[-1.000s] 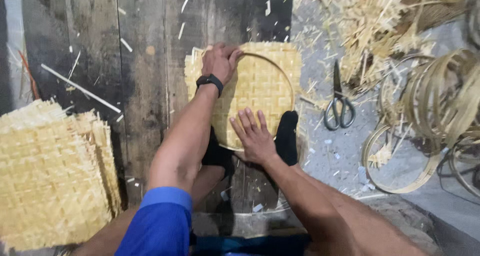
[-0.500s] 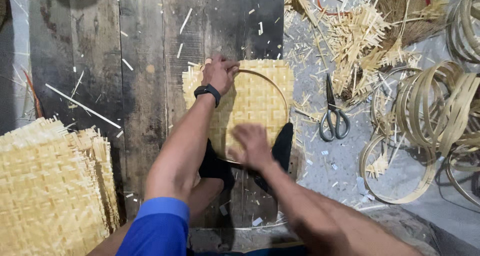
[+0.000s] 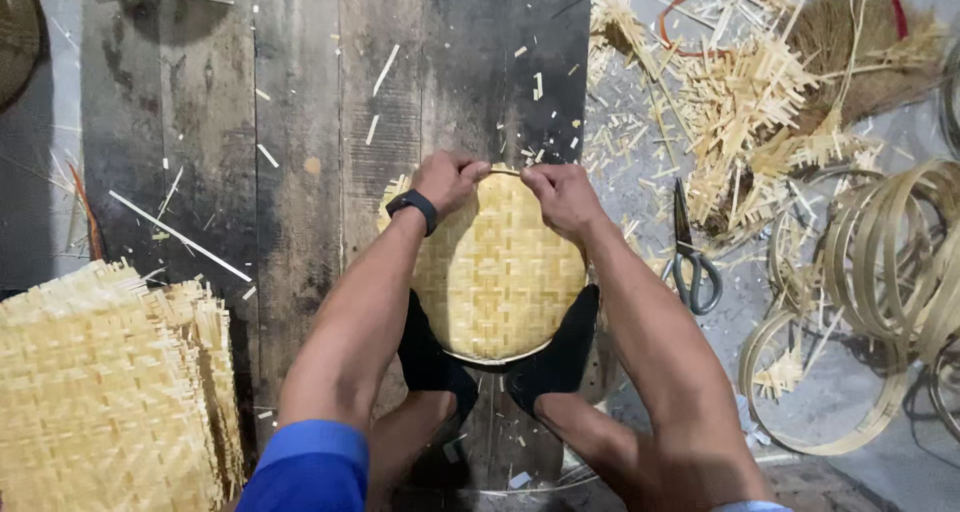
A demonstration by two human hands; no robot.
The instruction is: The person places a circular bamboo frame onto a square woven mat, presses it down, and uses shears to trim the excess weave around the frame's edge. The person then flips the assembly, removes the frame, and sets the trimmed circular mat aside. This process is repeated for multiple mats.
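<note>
Hands meet at the far edge of the woven bamboo mat [image 3: 495,272] in the head view: the left hand [image 3: 447,180] and right hand [image 3: 562,194] each pinch the thin hoop [image 3: 500,357] there, fingers closed on it. The mat lies on dark planks [image 3: 300,122], its near edge pinned by two dark-socked feet [image 3: 560,357]. The step looks like seating the hoop around the mat; next, judging by this, calls for pressing evenly round the rim. Scissors [image 3: 690,252] lie right of the mat, a stack of woven sheets [image 3: 100,392] left.
</note>
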